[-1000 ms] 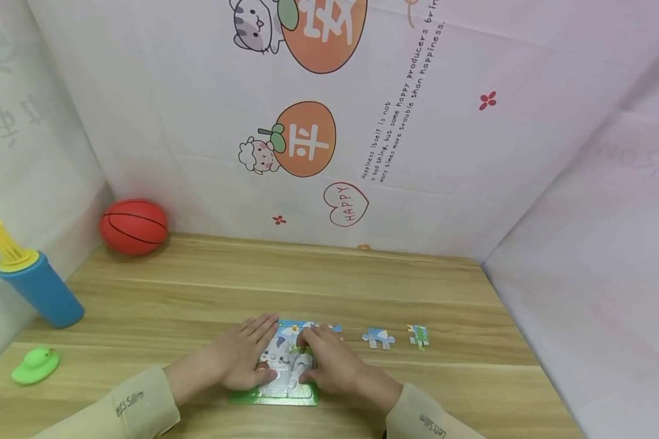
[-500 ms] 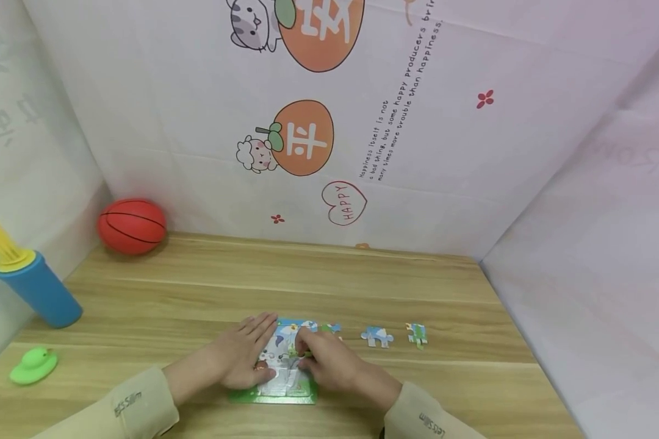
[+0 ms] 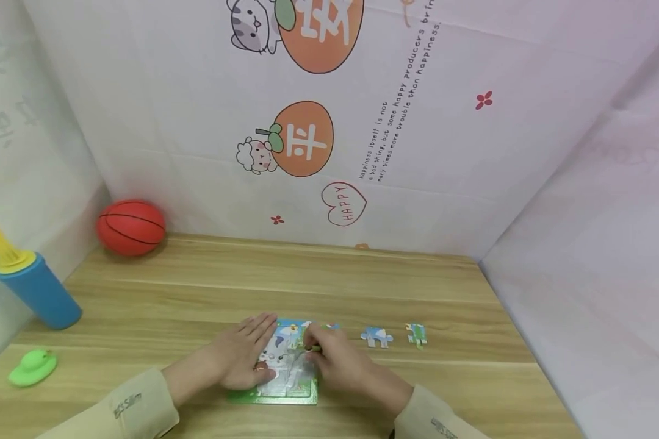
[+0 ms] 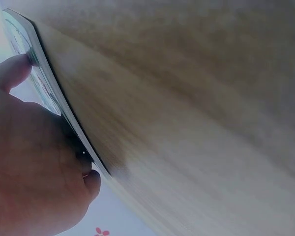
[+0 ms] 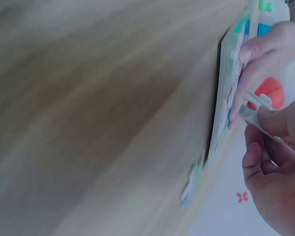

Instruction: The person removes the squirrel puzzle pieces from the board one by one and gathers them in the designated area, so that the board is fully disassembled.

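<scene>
My left hand point(image 3: 247, 353) lies flat over the left side of a jigsaw puzzle board point(image 3: 277, 400), fingers straight and thumb resting on the picture. The board has a green lower border, a blue top and a grey animal picture. Between thumb and fingers my right hand point(image 3: 337, 363) pinches a puzzle piece point(image 5: 250, 115), held tilted above the board's right half in the right wrist view. In the head view the fingers cover most of that piece. The left wrist view shows the left thumb point(image 4: 19, 71) at the board's edge.
Two loose puzzle pieces, one blue point(image 3: 377, 336) and one green point(image 3: 417, 334), lie right of the board. Another piece point(image 5: 191, 184) lies close beside it. Leftward are a green toy duck point(image 3: 33, 367), a blue-and-yellow pump point(image 3: 41, 292) and a red ball point(image 3: 131, 227). Printed cloth walls surround the wooden table.
My right hand has gone from fingers low on the board to pinching a puzzle piece, and has shifted slightly right with it. The left hand stays in place.
</scene>
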Demonstrator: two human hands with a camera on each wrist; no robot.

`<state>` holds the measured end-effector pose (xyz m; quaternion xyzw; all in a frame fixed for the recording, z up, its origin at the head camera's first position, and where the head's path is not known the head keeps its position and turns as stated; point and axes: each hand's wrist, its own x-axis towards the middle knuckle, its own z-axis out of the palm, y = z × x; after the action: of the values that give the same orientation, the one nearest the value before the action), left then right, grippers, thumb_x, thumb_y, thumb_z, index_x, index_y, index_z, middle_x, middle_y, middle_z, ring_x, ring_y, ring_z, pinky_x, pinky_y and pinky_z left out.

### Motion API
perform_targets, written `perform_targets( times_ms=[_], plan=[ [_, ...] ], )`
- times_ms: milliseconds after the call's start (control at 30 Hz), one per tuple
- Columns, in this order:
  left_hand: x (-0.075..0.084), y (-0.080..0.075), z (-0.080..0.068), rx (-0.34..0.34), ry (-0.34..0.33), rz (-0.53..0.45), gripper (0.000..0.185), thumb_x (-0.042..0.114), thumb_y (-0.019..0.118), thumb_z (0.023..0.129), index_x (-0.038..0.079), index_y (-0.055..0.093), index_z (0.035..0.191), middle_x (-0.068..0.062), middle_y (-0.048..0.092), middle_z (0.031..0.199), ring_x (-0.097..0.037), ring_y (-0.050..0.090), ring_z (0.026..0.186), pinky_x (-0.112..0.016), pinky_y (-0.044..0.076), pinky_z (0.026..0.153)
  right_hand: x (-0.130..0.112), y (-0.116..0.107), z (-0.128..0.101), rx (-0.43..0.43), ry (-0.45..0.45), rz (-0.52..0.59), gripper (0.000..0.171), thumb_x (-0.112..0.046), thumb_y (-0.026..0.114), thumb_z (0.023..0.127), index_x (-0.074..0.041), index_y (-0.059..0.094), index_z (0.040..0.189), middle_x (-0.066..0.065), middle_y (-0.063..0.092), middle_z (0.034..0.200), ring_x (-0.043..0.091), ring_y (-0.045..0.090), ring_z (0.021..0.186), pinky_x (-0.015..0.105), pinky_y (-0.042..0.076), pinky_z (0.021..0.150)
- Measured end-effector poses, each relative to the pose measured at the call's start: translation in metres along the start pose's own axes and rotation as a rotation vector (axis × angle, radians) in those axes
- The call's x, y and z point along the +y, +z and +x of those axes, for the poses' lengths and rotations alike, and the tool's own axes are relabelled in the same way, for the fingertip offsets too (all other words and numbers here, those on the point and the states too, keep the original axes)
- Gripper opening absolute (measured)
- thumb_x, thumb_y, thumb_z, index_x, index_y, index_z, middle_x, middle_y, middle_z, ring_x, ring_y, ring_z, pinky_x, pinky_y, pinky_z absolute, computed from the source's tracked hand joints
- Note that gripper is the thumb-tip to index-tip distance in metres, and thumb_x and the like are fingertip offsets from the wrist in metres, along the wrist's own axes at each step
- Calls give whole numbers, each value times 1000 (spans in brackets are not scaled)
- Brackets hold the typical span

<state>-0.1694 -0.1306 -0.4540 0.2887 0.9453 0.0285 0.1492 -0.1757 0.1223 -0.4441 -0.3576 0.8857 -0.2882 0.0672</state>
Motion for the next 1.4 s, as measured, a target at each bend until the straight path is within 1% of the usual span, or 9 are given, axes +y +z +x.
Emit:
perform_targets(
  times_ms=[133, 200, 400, 500, 600, 733, 967, 1133, 1400],
  plan=[
    [1, 0, 0, -2, -1, 16, 93, 65, 48, 99, 3, 25, 164, -14, 14, 177, -30, 16, 165, -47, 21, 136, 12, -18, -15, 72, 14, 20, 11, -1, 70, 95, -7, 62, 99, 7, 73, 96, 14, 73, 92, 12, 58, 78],
    [1, 0, 0, -5, -4, 13, 92, 65, 49, 99, 3, 25, 164, -13, 14, 177, -30, 16, 165, -47, 21, 136, 22, -30, -24, 77, 16, 34, 12, -1, 71, 93, -6, 62, 97, 6, 72, 92, 11, 71, 86, 13, 59, 74],
    [1, 1, 0, -13, -10, 5, 92, 65, 47, 100, 5, 24, 165, -11, 12, 177, -28, 14, 166, -45, 20, 136, 67, -69, -66, 44, 67, 85, 12, 0, 72, 91, -5, 64, 97, 1, 64, 81, -3, 50, 66, 16, 49, 56],
    [0, 2, -1, -12, -4, 2, 92, 66, 47, 100, 4, 24, 165, -12, 12, 177, -29, 14, 166, -46, 20, 136, 86, -82, -87, 16, 107, 106, 11, 0, 72, 91, -4, 66, 98, 1, 64, 80, -4, 47, 66, 17, 45, 54],
    [-1, 4, -1, -5, -1, 3, 92, 66, 47, 100, 4, 24, 164, -12, 12, 177, -29, 15, 165, -46, 21, 136, 98, -90, -103, -27, 155, 124, 10, -3, 72, 92, -5, 67, 100, 1, 65, 85, -3, 49, 69, 18, 46, 57],
    [-4, 7, 2, 13, 9, 14, 92, 66, 43, 101, 3, 23, 165, -13, 11, 176, -30, 15, 165, -46, 20, 136, 106, -94, -118, -61, 210, 116, 10, -8, 74, 92, -8, 67, 100, 0, 65, 91, -3, 52, 75, 19, 49, 62],
    [-6, 6, 2, 15, 22, 6, 93, 69, 40, 101, 3, 22, 165, -12, 10, 177, -30, 14, 165, -48, 19, 136, 115, -89, -132, -42, 227, 24, 15, -2, 78, 85, -10, 69, 94, -3, 69, 88, -5, 56, 74, 18, 52, 62],
    [-3, 0, -1, -7, 9, 16, 92, 67, 44, 101, 4, 24, 165, -13, 12, 177, -29, 14, 166, -47, 20, 136, 117, -88, -137, -33, 247, -46, 17, -1, 78, 85, -12, 69, 96, -4, 69, 90, -6, 52, 75, 18, 50, 62],
    [-2, 0, -1, 5, 7, 20, 93, 67, 46, 99, 4, 25, 164, -13, 14, 177, -29, 16, 165, -48, 22, 136, 116, -86, -142, -29, 272, -112, 17, -3, 78, 87, -11, 69, 99, -5, 68, 93, -7, 51, 78, 18, 51, 64]
  ],
)
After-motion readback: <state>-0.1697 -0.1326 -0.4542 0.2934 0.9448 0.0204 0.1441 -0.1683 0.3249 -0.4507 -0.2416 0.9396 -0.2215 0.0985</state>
